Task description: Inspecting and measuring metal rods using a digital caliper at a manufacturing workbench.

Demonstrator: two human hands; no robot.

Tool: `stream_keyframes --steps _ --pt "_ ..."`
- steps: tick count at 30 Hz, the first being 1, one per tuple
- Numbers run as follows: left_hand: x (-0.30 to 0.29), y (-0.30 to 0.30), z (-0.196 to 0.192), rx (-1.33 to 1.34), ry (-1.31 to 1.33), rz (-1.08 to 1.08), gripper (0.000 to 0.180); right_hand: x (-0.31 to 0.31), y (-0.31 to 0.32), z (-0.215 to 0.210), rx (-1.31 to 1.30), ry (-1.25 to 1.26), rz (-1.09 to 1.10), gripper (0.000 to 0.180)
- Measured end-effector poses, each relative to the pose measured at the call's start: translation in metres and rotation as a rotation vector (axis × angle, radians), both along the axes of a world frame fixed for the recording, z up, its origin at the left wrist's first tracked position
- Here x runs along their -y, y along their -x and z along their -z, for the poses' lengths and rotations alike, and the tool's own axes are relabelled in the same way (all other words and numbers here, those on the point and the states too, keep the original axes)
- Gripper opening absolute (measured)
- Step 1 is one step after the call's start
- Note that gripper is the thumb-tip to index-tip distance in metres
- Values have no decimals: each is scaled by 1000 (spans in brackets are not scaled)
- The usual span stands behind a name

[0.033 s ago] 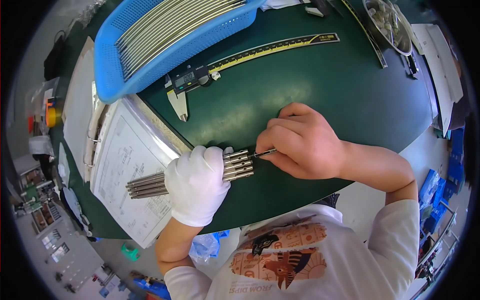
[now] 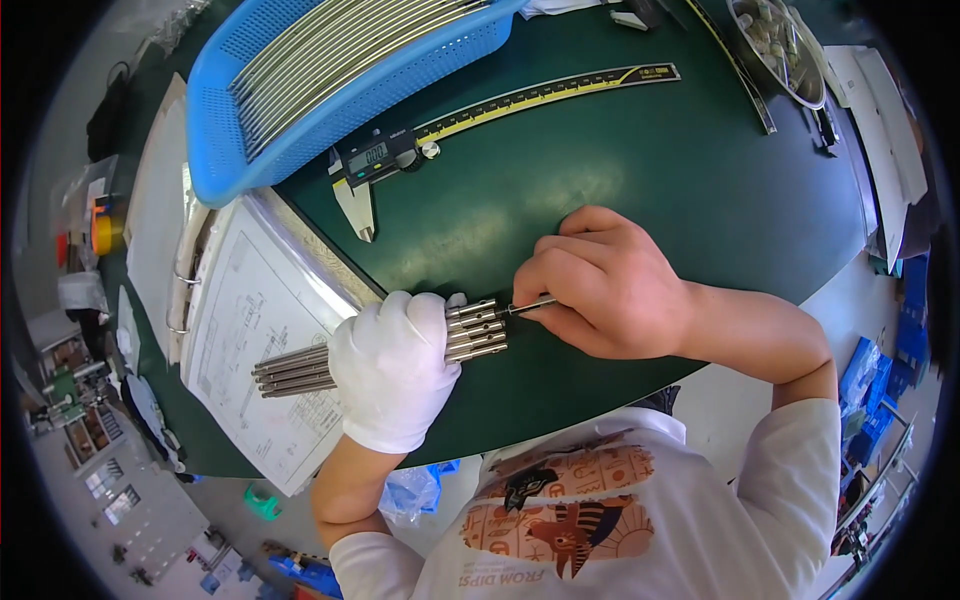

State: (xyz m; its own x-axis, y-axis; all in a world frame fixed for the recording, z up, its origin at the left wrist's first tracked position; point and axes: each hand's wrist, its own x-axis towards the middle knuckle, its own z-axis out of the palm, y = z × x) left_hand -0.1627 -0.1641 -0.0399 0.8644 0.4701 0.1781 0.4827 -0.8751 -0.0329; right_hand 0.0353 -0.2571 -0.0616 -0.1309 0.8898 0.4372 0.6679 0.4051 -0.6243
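My left hand (image 2: 392,368), in a white glove, is wrapped round a bundle of metal rods (image 2: 476,332). Their thicker ends, with small holes in the sides, stick out to the right of the glove. The thinner ends reach left over a drawing. Bare and pinched closed, my right hand (image 2: 610,285) grips a thin dark metal pin-like tool (image 2: 530,305). Its tip meets the end of one of the upper rods; whether it is inside the rod's end I cannot tell. My fingers hide the tool's other end.
Beyond my hands a digital caliper (image 2: 385,155) lies on the green table (image 2: 700,190). A blue basket (image 2: 215,150) of long metal rods stands at the far left. An open ring binder (image 2: 270,340) with drawings is under the bundle. A metal bowl (image 2: 815,95) of small parts sits far right.
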Motion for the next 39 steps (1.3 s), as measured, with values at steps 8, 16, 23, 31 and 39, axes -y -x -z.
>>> stream_keyframes --steps 8,16,23,31,39 --pt "-1 -3 0 2 25 -1 26 1 -1 -1 33 66 -8 22" --pt "-3 0 -1 3 28 16 26 3 -1 -4 36 93 8 22" --pt "-2 -2 1 7 15 19 26 4 -2 0 -30 44 8 20" --pt "-1 -2 0 3 -3 7 26 3 -3 0 -100 29 -33 23" --pt "-1 -2 0 -2 -11 -3 26 2 -1 3 -84 4 -39 21"
